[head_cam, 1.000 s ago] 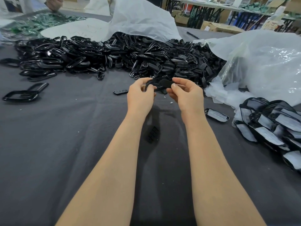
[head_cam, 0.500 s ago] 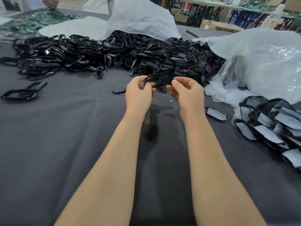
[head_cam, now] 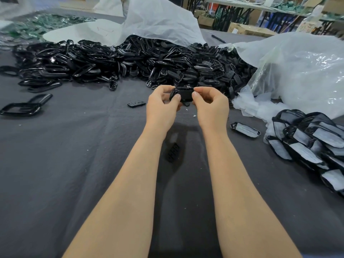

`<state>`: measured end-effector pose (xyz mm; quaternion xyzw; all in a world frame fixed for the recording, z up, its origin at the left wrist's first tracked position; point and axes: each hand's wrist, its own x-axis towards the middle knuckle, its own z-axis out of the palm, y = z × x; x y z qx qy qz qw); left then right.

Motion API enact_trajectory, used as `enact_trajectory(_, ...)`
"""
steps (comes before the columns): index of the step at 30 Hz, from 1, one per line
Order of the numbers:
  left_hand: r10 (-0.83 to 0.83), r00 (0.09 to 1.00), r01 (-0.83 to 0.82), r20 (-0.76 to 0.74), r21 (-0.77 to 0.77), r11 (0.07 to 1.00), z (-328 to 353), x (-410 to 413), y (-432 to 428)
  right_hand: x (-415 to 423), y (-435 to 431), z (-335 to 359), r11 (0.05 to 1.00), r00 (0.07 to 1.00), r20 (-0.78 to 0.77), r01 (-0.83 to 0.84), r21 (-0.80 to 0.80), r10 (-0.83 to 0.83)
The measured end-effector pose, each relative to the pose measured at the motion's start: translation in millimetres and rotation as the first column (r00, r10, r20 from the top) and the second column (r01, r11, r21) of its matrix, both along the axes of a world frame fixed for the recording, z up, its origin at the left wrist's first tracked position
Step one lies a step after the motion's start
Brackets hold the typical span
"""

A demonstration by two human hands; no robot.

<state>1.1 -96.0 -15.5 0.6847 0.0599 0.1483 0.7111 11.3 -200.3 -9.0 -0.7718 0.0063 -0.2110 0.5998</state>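
In the head view, both hands are up over the counter (head_cam: 61, 174), which has a dark grey cloth on it. The left hand (head_cam: 160, 108) and the right hand (head_cam: 212, 108) hold one small shiny black plastic shell (head_cam: 183, 94) between them. The fingers and thumbs of both hands are curled and pinch its two ends, so the shell is in the air, just above the cloth. Right behind the hands lies a big heap of black plastic rings and shells (head_cam: 121, 60), and it goes far off to the left. A large white plastic sheet (head_cam: 158, 21) sticks up behind that heap. To the right of the right hand, and farther back, sits a puffy clear plastic bag (head_cam: 301, 71). In front of the bag, well to the right of the right hand, is a pile of black shells with grey film on them (head_cam: 307, 142). One more black shell with grey film (head_cam: 245, 129) lies alone near the right wrist. A small flat black piece with holes (head_cam: 173, 152) lies on the cloth between the two arms. A thin black strip (head_cam: 136, 104) lies just to the left of the left hand. Far to the left of the left hand lies a black plastic frame (head_cam: 20, 108).
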Motion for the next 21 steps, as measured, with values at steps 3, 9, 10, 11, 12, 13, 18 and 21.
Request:
enact_trajectory(3,-0.007,1.0,0.006,-0.011,-0.076,0.997,0.7,-0.2,-0.5,2.7,-2.0,-0.6,0.989,0.996,-0.085,0.017,0.147,-0.005)
enact_trajectory(9,-0.004,1.0,-0.001,-0.029,-0.177,0.984,4.0,-1.8,-0.6,6.0,-4.2,3.2,0.867,0.96,-0.199,-0.077,0.492,0.198)
enact_trajectory(10,-0.008,1.0,0.002,-0.029,-0.178,0.984,4.2,-2.2,-0.4,5.7,-3.5,2.7,0.867,0.957,-0.196,-0.094,0.49,0.215)
enact_trajectory(11,-0.01,1.0,0.005,-0.029,-0.179,0.984,4.2,-2.5,-0.5,5.6,-2.6,1.7,0.868,0.955,-0.193,-0.107,0.484,0.225)
enact_trajectory(12,-0.013,0.999,0.007,-0.029,-0.18,0.984,4.5,-2.6,-0.1,5.6,-2.1,1.1,0.874,0.955,-0.193,-0.112,0.473,0.227)
enact_trajectory(13,-0.015,0.999,0.009,-0.03,-0.18,0.984,4.5,-2.6,0.1,5.5,-1.8,0.7,0.88,0.955,-0.195,-0.113,0.461,0.225)
enact_trajectory(18,-0.024,0.998,0.015,-0.05,-0.181,0.983,4.1,-1.9,-0.9,6.1,-2.7,-0.5,0.913,0.962,-0.2,-0.095,0.398,0.187)
enact_trajectory(21,-0.021,0.999,0.011,-0.05,-0.19,0.982,4.5,-2.0,-1.4,6.1,-2.5,-0.4,0.925,0.964,-0.202,-0.09,0.37,0.175)
